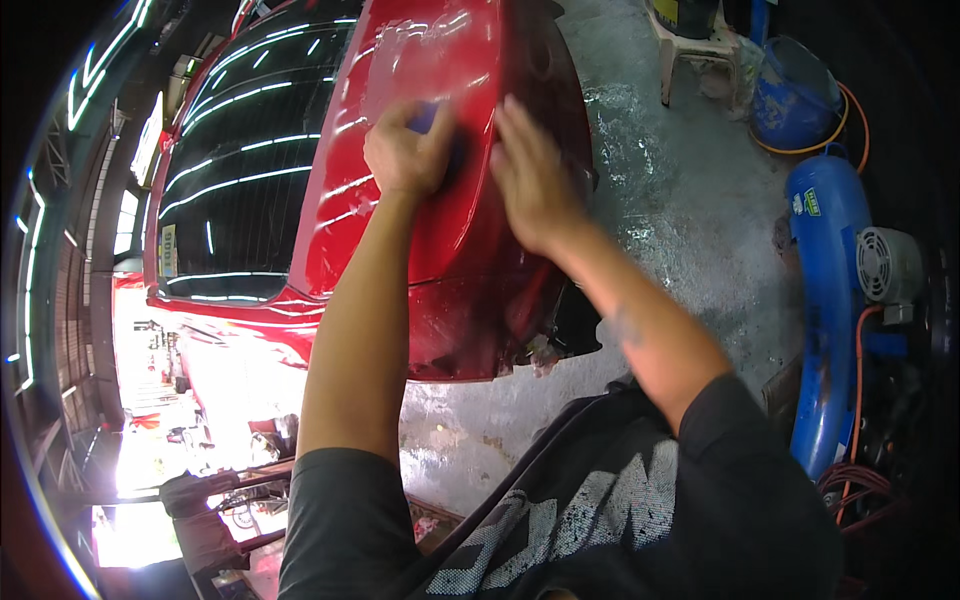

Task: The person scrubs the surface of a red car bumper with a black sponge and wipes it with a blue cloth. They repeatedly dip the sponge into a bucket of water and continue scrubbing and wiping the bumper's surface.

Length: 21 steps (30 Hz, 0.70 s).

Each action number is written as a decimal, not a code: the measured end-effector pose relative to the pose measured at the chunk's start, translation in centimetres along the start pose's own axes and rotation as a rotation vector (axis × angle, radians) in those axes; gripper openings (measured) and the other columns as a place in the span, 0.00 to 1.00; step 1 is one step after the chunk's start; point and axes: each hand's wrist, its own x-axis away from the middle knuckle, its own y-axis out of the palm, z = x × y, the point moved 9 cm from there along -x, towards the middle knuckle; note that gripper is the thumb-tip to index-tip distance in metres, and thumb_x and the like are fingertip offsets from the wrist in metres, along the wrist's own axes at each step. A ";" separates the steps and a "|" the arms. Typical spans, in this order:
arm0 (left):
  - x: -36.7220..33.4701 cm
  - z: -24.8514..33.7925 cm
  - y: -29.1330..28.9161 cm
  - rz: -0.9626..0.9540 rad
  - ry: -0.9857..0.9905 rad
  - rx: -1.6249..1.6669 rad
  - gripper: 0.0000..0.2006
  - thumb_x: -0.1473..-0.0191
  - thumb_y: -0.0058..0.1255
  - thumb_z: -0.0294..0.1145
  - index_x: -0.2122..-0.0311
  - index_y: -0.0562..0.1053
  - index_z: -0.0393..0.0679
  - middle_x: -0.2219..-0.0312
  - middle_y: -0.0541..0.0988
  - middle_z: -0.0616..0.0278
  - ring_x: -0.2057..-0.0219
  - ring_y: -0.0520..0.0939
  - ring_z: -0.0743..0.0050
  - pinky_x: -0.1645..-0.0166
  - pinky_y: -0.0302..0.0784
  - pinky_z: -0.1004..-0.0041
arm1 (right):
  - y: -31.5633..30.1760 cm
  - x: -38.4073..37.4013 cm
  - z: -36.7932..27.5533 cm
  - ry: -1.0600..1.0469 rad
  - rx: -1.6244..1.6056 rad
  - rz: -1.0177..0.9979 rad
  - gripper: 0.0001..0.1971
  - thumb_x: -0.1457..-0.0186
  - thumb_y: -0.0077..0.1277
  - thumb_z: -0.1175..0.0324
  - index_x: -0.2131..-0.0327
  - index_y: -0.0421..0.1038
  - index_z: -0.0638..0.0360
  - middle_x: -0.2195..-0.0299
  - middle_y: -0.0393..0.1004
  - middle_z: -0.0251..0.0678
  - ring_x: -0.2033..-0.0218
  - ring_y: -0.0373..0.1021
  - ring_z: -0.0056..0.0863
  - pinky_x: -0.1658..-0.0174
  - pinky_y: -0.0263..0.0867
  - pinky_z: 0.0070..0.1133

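My left hand [408,155] is closed around a small blue-purple block [424,118] on the red trunk lid [410,55] of a car; most of the block is hidden by the fingers. Beside it, my right hand [535,185] lies along the lid's rear edge, fingers stretched out and slightly smeared by motion, with nothing seen in it. Pale streaks and dull patches mark the red paint around both hands.
The dark rear window [240,170] is to the left. On the right, a blue air compressor tank [830,300], a blue drum [795,95] with an orange hose [857,110] and a whitish stool [700,48] stand on the wet-looking grey floor [690,230].
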 end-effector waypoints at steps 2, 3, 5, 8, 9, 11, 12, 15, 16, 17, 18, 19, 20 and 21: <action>-0.7 1.0 -0.6 0.018 0.041 -0.021 0.25 0.46 0.66 0.55 0.72 0.79 0.38 0.76 0.81 0.48 0.73 0.83 0.54 0.62 0.77 0.59 | 0.4 7.1 -5.4 -0.009 -0.011 0.060 0.34 0.25 0.44 0.59 0.23 0.50 0.64 0.22 0.50 0.55 0.21 0.48 0.55 0.22 0.42 0.52; 4.4 -1.3 0.9 -0.030 -0.087 0.037 0.25 0.46 0.66 0.55 0.73 0.79 0.38 0.76 0.81 0.48 0.73 0.83 0.53 0.62 0.77 0.59 | 0.4 13.3 -6.9 0.036 0.025 -0.106 0.34 0.25 0.44 0.58 0.23 0.50 0.64 0.22 0.51 0.55 0.21 0.49 0.55 0.22 0.42 0.53; 1.3 1.8 0.3 -0.029 0.013 0.042 0.25 0.46 0.67 0.54 0.73 0.77 0.38 0.75 0.80 0.48 0.73 0.82 0.53 0.62 0.76 0.59 | 0.2 12.4 -6.9 -0.043 0.069 -0.125 0.35 0.25 0.44 0.57 0.23 0.51 0.64 0.22 0.51 0.55 0.21 0.49 0.55 0.22 0.41 0.53; -0.4 2.7 0.1 -0.032 0.063 -0.025 0.21 0.47 0.67 0.51 0.73 0.80 0.39 0.72 0.82 0.50 0.68 0.85 0.44 0.61 0.78 0.54 | -0.5 7.5 -4.4 -0.109 0.103 -0.070 0.35 0.25 0.44 0.56 0.24 0.51 0.63 0.22 0.51 0.55 0.21 0.49 0.54 0.23 0.42 0.53; -0.4 2.7 0.1 -0.038 0.073 -0.047 0.21 0.47 0.67 0.51 0.74 0.80 0.39 0.72 0.81 0.51 0.68 0.85 0.44 0.61 0.78 0.54 | -0.8 5.0 -3.1 -0.115 0.111 -0.042 0.35 0.25 0.43 0.55 0.24 0.51 0.63 0.22 0.52 0.54 0.21 0.50 0.54 0.23 0.42 0.53; 0.0 2.3 -0.5 -0.037 0.073 -0.025 0.22 0.48 0.68 0.49 0.76 0.77 0.39 0.75 0.78 0.51 0.71 0.82 0.45 0.63 0.75 0.54 | -1.1 0.3 0.0 -0.037 0.082 0.029 0.33 0.25 0.43 0.55 0.24 0.53 0.62 0.23 0.54 0.53 0.22 0.52 0.52 0.24 0.45 0.53; 0.0 2.3 -0.2 -0.040 0.075 -0.007 0.21 0.48 0.68 0.48 0.76 0.77 0.39 0.76 0.77 0.50 0.71 0.81 0.46 0.63 0.75 0.54 | -1.8 -1.8 1.6 -0.029 0.086 0.048 0.32 0.24 0.42 0.54 0.25 0.54 0.61 0.23 0.55 0.52 0.22 0.53 0.50 0.24 0.47 0.54; -0.1 2.4 -0.2 -0.036 0.109 0.004 0.21 0.48 0.69 0.46 0.77 0.75 0.39 0.76 0.74 0.51 0.73 0.79 0.46 0.65 0.72 0.54 | -1.9 -7.1 5.5 -0.012 0.074 0.038 0.31 0.23 0.40 0.52 0.26 0.56 0.58 0.23 0.56 0.50 0.22 0.53 0.50 0.25 0.49 0.54; 0.0 2.6 0.0 -0.043 0.113 -0.001 0.21 0.48 0.69 0.45 0.77 0.74 0.39 0.76 0.74 0.51 0.73 0.79 0.46 0.66 0.72 0.55 | -1.9 -8.8 6.9 0.004 0.069 0.043 0.30 0.23 0.39 0.50 0.26 0.57 0.56 0.23 0.56 0.48 0.22 0.53 0.48 0.25 0.49 0.54; 0.0 2.8 0.2 -0.050 0.118 -0.007 0.21 0.48 0.69 0.45 0.77 0.74 0.39 0.76 0.74 0.51 0.73 0.79 0.47 0.66 0.72 0.55 | -1.9 -10.7 8.3 0.013 0.081 0.038 0.30 0.23 0.38 0.49 0.26 0.57 0.56 0.23 0.56 0.48 0.22 0.53 0.48 0.25 0.50 0.54; 0.0 2.9 0.3 -0.069 0.113 -0.015 0.21 0.48 0.69 0.45 0.78 0.74 0.39 0.76 0.73 0.52 0.73 0.78 0.48 0.67 0.71 0.55 | -1.8 -12.6 9.7 0.023 0.085 0.035 0.31 0.23 0.37 0.48 0.27 0.58 0.56 0.23 0.56 0.48 0.22 0.53 0.47 0.25 0.50 0.54; -0.1 3.0 0.2 -0.069 0.117 -0.013 0.20 0.49 0.69 0.42 0.77 0.72 0.39 0.76 0.73 0.51 0.73 0.77 0.48 0.67 0.71 0.56 | -1.8 -14.9 11.0 0.032 0.086 0.036 0.31 0.22 0.37 0.48 0.27 0.58 0.56 0.23 0.56 0.48 0.22 0.53 0.46 0.25 0.50 0.54; -0.3 3.4 0.3 -0.058 0.139 0.014 0.20 0.49 0.69 0.41 0.77 0.71 0.38 0.76 0.72 0.51 0.73 0.77 0.48 0.67 0.70 0.56 | -2.0 -17.5 12.9 0.038 0.086 0.049 0.31 0.23 0.36 0.46 0.28 0.59 0.56 0.23 0.56 0.47 0.22 0.53 0.45 0.25 0.52 0.54; -0.6 3.7 0.6 -0.049 0.159 0.041 0.19 0.50 0.69 0.39 0.77 0.71 0.38 0.77 0.72 0.50 0.73 0.76 0.47 0.67 0.70 0.56 | -2.5 -20.2 14.8 0.059 0.063 0.045 0.31 0.22 0.35 0.46 0.29 0.60 0.57 0.23 0.56 0.48 0.23 0.54 0.46 0.25 0.52 0.53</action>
